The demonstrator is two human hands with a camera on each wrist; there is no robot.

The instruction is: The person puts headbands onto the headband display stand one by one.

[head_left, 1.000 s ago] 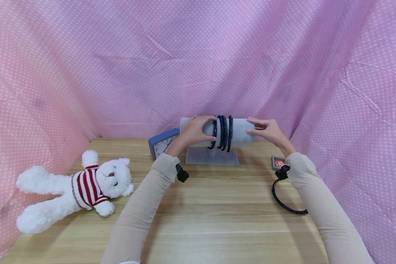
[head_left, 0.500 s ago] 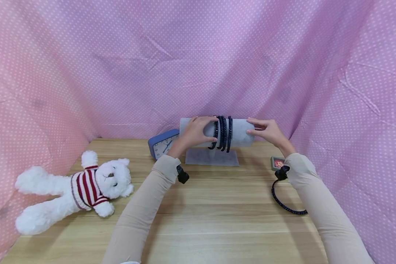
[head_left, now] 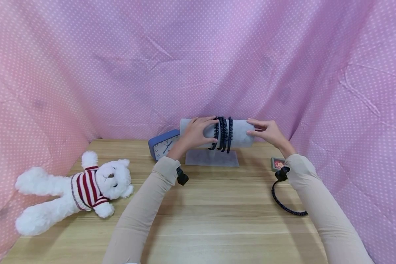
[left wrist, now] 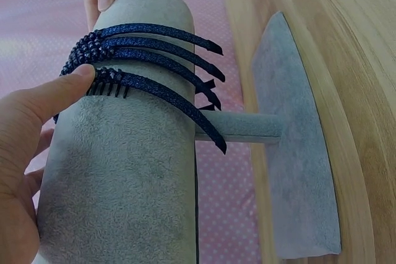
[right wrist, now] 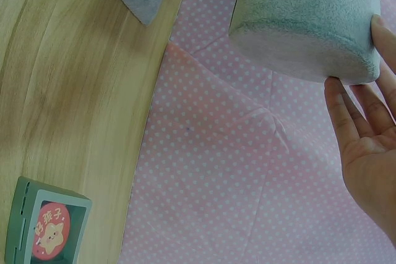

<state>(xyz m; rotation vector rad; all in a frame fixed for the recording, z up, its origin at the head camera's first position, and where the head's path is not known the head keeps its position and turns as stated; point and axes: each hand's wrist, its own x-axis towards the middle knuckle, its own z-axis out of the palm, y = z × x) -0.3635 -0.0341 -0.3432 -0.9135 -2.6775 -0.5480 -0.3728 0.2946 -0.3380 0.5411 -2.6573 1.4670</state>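
A grey padded display stand (head_left: 240, 134) with a horizontal roll carries several dark blue headbands (left wrist: 154, 44). My left hand (head_left: 195, 132) pinches the leftmost headband (left wrist: 164, 94), its thumb on the beaded part and a finger over the top of the roll. Small comb teeth show under these beads. At the roll's right end, my right hand (head_left: 270, 132) touches the edge, fingertips against the end and side of the roll, with the fingers mostly straight. The left fingers behind the roll are partly hidden.
Left of the stand is a blue clock (head_left: 165, 145). A white teddy bear (head_left: 110, 179) in a striped sweater lies on the wooden table (head_left: 224, 216). On the right are a small green frame (right wrist: 46, 193) and a loose black headband (head_left: 280, 205), partly covered by my sleeve.
My left hand and the leftmost headband have shifted very slightly right, nearer the other headbands. The right hand stays at the roll's end.
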